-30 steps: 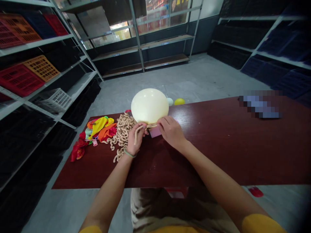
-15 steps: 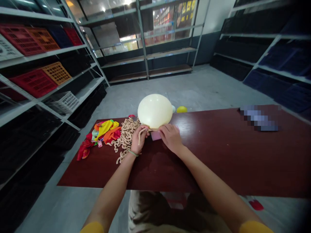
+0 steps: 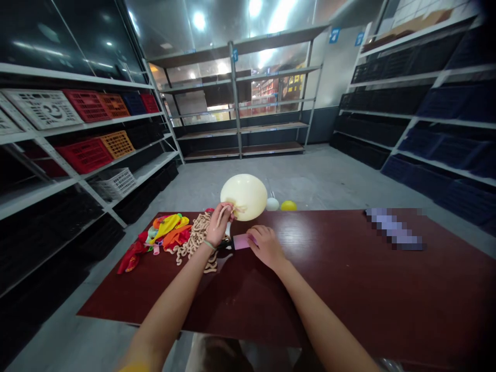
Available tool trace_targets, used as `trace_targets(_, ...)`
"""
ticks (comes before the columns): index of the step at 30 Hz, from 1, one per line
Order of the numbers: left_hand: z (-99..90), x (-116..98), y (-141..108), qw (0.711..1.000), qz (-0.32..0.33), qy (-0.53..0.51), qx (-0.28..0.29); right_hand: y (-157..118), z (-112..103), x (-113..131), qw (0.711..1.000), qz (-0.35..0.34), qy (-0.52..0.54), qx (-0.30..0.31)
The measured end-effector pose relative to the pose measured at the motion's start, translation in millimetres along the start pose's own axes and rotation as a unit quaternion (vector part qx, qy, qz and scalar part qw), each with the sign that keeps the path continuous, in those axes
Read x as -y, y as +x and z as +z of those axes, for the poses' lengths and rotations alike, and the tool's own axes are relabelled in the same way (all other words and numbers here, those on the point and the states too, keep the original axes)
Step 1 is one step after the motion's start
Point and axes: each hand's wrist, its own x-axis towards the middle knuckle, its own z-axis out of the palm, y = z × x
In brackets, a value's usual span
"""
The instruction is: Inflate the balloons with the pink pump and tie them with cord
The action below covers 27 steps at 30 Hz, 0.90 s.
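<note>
My left hand [image 3: 220, 225] pinches the neck of an inflated pale yellow balloon [image 3: 245, 196], with a thin beige string [image 3: 221, 214] in the same fingers. The balloon hangs above the table's far edge. My right hand [image 3: 267, 245] is closed over the right end of a flat pink-bladed knife [image 3: 242, 241], which lies on the table with its black handle pointing left. The fingers cover the blade's end. Beside my left wrist lies a heap of curly beige string [image 3: 198, 232]. Left of it are limp balloons [image 3: 170, 227] in yellow, red and orange.
The dark red table [image 3: 325, 289] spans the front. A pixelated flat object [image 3: 395, 229] lies at its right. Beyond the far edge, a yellow balloon [image 3: 289, 205] and a pale one [image 3: 272, 204] show. Shelves with crates [image 3: 87, 155] stand left; dark bins [image 3: 445, 139] fill the right shelves.
My right hand has left the balloon's neck and come down onto the pink-bladed knife. My left hand keeps the balloon and string. The view has tilted up.
</note>
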Motion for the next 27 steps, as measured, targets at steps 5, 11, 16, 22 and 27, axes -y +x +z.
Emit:
trace_targets(5, 29.1, 2, 28, 0.991, -0.092, -0.091, 0.029, 1, -1, -2, 1.0, -0.014, -0.015, -0.01)
trace_targets(11, 22.7, 15, 20, 0.987, -0.145, -0.068, 0.014, 1, 0, -3, 1.0, -0.017, -0.013, -0.019)
trace_targets(16, -4.2, 14, -1, 0.988, -0.145, -0.051, -0.019, -1, 1, 1, 0.999, -0.029, -0.015, -0.011)
trace_targets(22, -42.0, 11, -33, 0.987, -0.135, -0.031, -0.075, -2, 3, 9, 0.998, -0.064, -0.016, -0.02)
trace_targets(27, -86.0, 24, -64, 0.976, -0.144, 0.007, -0.163, -4, 8, 21, 0.994, -0.099, -0.036, -0.017)
